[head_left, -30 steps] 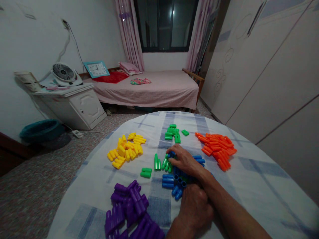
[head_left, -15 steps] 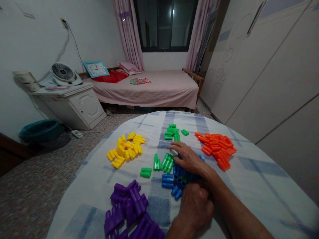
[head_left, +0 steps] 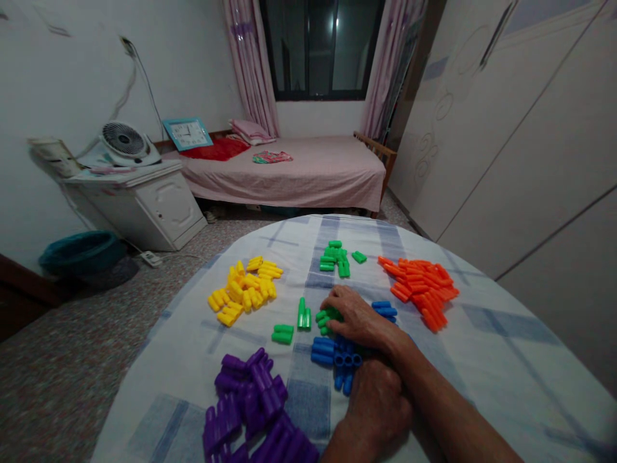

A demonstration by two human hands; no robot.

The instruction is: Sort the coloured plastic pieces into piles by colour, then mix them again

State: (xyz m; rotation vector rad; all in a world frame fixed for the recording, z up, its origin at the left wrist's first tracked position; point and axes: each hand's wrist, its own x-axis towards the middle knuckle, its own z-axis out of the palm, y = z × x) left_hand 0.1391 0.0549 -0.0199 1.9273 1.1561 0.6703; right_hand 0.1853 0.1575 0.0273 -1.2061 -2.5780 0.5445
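Observation:
My right hand (head_left: 355, 316) reaches across the table, its fingers curled down over a small cluster of green plastic pieces (head_left: 326, 316). Just below it lies a heap of blue pieces (head_left: 331, 354). My left hand (head_left: 376, 400) rests knuckles-up at the near side of the blue heap. Its fingertips are hidden under my right wrist. A few more blue pieces (head_left: 384, 309) lie to the right of my right hand. Loose green pieces (head_left: 303, 316) stand to the left of it, and two more green ones (head_left: 283, 334) lie further left.
The round table has a blue-checked white cloth (head_left: 486, 360). On it are a yellow pile (head_left: 243, 290) at the left, a green pile (head_left: 335, 257) at the far middle, an orange pile (head_left: 422, 287) at the right and a purple pile (head_left: 250, 405) at the near left. A bed, a cabinet with a fan and a wardrobe stand beyond.
My right hand stretched flat over the green cluster, then drew back and curled its fingers around the pieces. The left hand barely moved.

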